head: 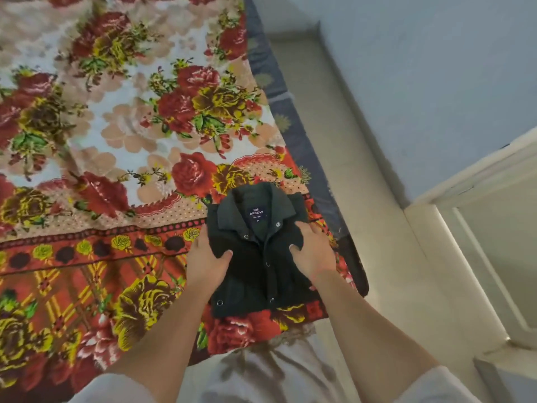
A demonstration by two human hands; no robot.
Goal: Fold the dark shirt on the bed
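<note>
Seems nearly done: holding the folded dark shirt (261,266) (collar on top), sides gripped in left hand (207,258) and right hand (315,250); remains perhaps only to smooth.

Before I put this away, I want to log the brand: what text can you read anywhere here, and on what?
"ARROW": white letters on the navy neck label inside the collar of the dark shirt.
Smaller print above and below it on that label: too small to read.
No other text; the floral bedspread carries only pattern.
</note>
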